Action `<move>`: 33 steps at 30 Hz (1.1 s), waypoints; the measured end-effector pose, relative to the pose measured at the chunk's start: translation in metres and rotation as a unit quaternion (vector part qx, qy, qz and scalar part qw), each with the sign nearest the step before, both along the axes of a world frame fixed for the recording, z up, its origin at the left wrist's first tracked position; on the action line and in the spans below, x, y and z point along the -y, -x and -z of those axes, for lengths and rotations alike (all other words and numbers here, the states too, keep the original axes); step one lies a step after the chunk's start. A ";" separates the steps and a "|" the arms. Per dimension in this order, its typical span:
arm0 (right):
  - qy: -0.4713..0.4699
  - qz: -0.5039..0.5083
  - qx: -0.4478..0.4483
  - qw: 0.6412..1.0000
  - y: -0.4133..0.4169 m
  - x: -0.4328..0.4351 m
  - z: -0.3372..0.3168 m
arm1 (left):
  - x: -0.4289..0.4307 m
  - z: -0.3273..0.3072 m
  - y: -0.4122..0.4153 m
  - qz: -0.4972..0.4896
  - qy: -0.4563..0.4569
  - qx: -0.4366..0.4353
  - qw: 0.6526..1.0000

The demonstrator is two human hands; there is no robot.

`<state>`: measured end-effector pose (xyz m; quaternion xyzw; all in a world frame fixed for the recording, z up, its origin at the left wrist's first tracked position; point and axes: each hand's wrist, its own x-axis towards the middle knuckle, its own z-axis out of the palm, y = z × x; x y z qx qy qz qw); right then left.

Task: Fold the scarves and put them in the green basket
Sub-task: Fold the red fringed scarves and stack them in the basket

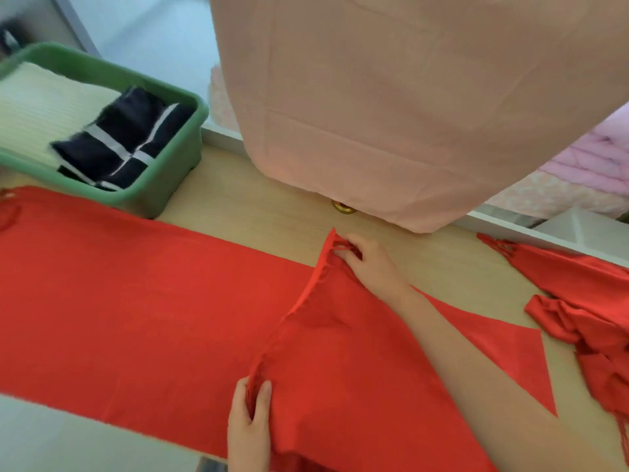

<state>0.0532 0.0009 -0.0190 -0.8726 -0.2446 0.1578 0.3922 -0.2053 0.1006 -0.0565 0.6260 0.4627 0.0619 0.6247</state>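
Note:
A long red scarf [143,301] lies spread flat across the wooden table [265,206]. Its right end is folded back over itself towards the middle. My left hand [250,420] pinches the near corner of that fringed end. My right hand [367,260] grips the far corner with its tassels. The green basket [177,155] stands at the back left and holds a folded cream scarf [44,107] and a folded dark scarf with white stripes [126,137].
A second red scarf [585,308] lies crumpled at the table's right edge. A pink cloth [391,97] hangs over the back of the table, with a small brass knob [343,207] under its hem. Pink bedding [592,168] sits beyond on the right.

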 end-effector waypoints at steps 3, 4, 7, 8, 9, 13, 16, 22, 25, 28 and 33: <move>0.007 -0.051 -0.005 0.999 0.008 -0.059 -0.002 | -0.047 -0.004 0.014 -0.051 -0.006 0.013 0.999; 0.000 -0.060 -0.001 0.998 0.011 -0.079 -0.003 | -0.064 -0.005 0.020 -0.071 -0.009 0.021 0.997; -0.024 -0.072 0.010 0.997 0.022 -0.140 -0.006 | -0.114 -0.010 0.037 -0.117 -0.022 0.032 0.992; -0.030 -0.075 0.017 0.997 0.026 -0.160 -0.007 | -0.130 -0.010 0.042 -0.130 -0.023 0.039 0.990; -0.035 -0.078 0.017 0.996 0.030 -0.179 -0.007 | -0.146 -0.010 0.046 -0.144 -0.025 0.044 0.988; -0.054 -0.099 0.033 0.993 0.050 -0.257 -0.009 | -0.209 -0.011 0.061 -0.199 -0.024 0.059 0.978; -0.046 -0.108 0.055 0.992 0.068 -0.313 -0.010 | -0.255 -0.013 0.072 -0.227 -0.028 0.067 0.971; -0.029 -0.145 0.127 0.981 0.096 -0.419 -0.003 | -0.342 -0.016 0.091 -0.254 -0.068 0.068 0.962; -0.012 -0.140 0.167 0.976 0.101 -0.467 0.003 | -0.380 -0.014 0.099 -0.274 -0.090 0.060 0.956; 0.054 -0.144 0.220 0.963 0.099 -0.513 0.014 | -0.416 -0.010 0.102 -0.279 -0.114 0.053 0.952; 0.167 -0.158 0.289 0.929 0.092 -0.565 0.035 | -0.467 0.004 0.102 -0.246 -0.154 0.025 0.957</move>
